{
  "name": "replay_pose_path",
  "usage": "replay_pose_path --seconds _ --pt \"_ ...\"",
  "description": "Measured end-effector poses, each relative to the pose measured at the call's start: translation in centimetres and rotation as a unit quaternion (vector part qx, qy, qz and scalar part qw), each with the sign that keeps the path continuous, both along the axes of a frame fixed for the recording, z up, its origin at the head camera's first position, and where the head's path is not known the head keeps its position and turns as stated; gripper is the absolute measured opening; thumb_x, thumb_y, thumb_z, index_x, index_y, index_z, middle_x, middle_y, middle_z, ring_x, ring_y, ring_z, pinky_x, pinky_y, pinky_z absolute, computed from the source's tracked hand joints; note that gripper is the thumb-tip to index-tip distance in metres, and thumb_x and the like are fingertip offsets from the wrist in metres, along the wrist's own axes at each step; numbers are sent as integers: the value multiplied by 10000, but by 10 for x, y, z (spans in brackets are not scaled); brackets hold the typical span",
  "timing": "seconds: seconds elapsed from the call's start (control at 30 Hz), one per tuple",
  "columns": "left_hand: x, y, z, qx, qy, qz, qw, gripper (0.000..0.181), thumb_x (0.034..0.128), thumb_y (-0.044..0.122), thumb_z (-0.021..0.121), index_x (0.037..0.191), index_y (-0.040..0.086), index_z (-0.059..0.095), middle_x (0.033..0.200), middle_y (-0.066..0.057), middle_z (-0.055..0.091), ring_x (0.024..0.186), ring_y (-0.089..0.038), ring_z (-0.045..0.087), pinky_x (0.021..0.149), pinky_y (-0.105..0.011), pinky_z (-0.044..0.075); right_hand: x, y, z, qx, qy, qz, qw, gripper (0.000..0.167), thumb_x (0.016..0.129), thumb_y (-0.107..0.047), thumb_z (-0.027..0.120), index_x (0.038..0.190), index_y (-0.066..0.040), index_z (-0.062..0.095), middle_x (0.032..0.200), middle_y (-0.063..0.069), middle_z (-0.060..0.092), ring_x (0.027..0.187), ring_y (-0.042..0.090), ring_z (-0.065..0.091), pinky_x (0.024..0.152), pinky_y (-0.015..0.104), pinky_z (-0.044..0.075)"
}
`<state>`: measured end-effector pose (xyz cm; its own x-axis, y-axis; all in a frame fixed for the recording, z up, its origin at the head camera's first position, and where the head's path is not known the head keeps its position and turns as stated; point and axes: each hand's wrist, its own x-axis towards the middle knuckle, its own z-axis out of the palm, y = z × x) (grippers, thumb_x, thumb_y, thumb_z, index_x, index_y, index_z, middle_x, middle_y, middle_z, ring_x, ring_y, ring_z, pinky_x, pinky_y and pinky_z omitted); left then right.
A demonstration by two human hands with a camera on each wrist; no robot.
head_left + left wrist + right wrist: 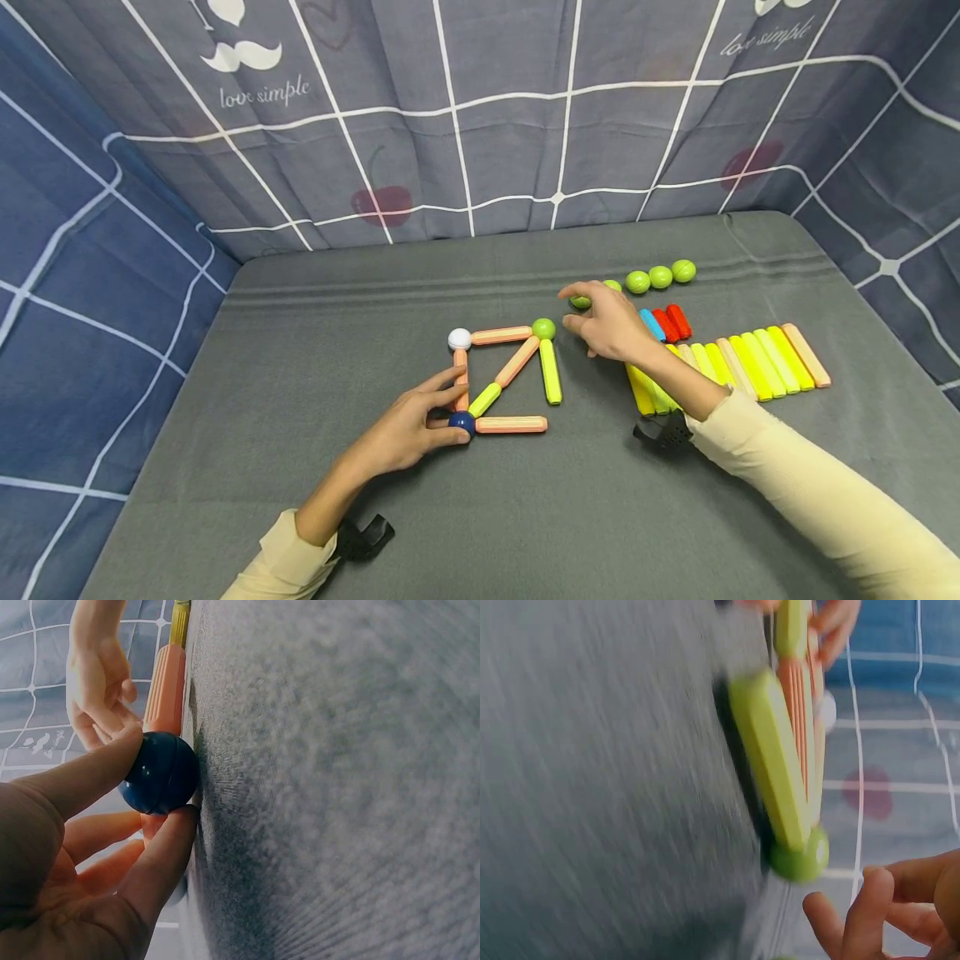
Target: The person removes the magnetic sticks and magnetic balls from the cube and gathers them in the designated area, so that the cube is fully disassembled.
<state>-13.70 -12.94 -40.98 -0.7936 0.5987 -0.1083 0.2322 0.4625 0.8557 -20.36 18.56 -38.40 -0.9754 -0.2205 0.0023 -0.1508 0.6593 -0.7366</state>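
Note:
My left hand (pixel 405 427) pinches a dark blue ball (pixel 159 774) between thumb and finger, at the lower left corner of a stick-and-ball frame lying flat. An orange stick (pixel 512 425) extends right from that ball; a yellow-green stick (pixel 485 400) and another orange one (pixel 517 362) run diagonally up to a green ball (pixel 543 329). A white ball (pixel 459 339) forms the upper left corner. From the green ball a loose-ended yellow-green stick (pixel 769 761) points toward me. Fingers spread and holding nothing, my right hand (pixel 609 323) hovers right of the green ball.
A row of green balls (pixel 660 277) lies behind my right hand, which partly hides it. Red sticks (pixel 678 321) and a blue stick (pixel 652 325) lie beside it. Yellow and orange sticks (pixel 750 364) are lined up at right. Grey cloth covers the surface; checked curtains surround it.

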Motion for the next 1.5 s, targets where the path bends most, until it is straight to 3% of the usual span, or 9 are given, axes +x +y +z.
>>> replay_pose_path --seconds 0.03,0.13,0.33,0.6,0.8,1.13,1.5 --pt "0 0 0 -9 4 -2 10000 677 846 40 767 1432 -62 446 1610 -91 227 1308 -263 464 884 -225 502 5 -3 -1 -33 -24 86 10000 361 937 -59 639 1289 4 596 1270 238 538 442 207 592 479 357 496" --pt "0 0 0 -21 14 -6 10000 677 846 43 768 1432 -63 446 1611 -89 227 1312 -260 460 885 -225 501 19 -12 -6 -33 -50 334 9994 313 921 -82 675 1223 -8 636 1188 210 607 425 164 573 487 354 496" --pt "-1 0 1 -42 29 -4 10000 669 846 38 765 1427 -68 450 1609 -99 230 1327 -269 442 890 -232 501 35 -23 -19 459 19 614 9971 245 874 -152 759 1081 -45 681 1010 128 616 449 91 560 622 341 486" --pt "-1 1 2 -37 29 -36 10000 673 845 29 763 1430 -71 444 1609 -105 227 1333 -276 432 893 -230 499 33 -30 -23 400 -392 380 9977 387 854 -133 773 1206 -70 623 944 97 594 413 110 585 508 323 498" --pt "-1 1 2 -7 44 -37 10000 670 844 25 763 1425 -79 446 1608 -104 231 1328 -270 439 892 -230 499 31 -31 -21 349 -562 339 9972 471 829 -52 718 1278 -34 579 985 129 572 432 126 595 497 321 508" --pt "-2 0 2 -33 55 -50 10000 672 849 41 764 1429 -72 445 1609 -99 230 1330 -269 438 895 -235 499 30 -25 -21 -9 -719 437 9965 526 803 7 653 1322 -40 581 1047 155 599 418 159 591 465 346 511" --pt "-1 0 1 -7 21 -28 10000 677 849 49 766 1432 -69 442 1611 -95 225 1338 -270 428 900 -248 500 33 -20 -25 -501 -820 593 9936 546 811 15 693 1342 -25 572 1067 155 609 414 183 593 460 368 526"
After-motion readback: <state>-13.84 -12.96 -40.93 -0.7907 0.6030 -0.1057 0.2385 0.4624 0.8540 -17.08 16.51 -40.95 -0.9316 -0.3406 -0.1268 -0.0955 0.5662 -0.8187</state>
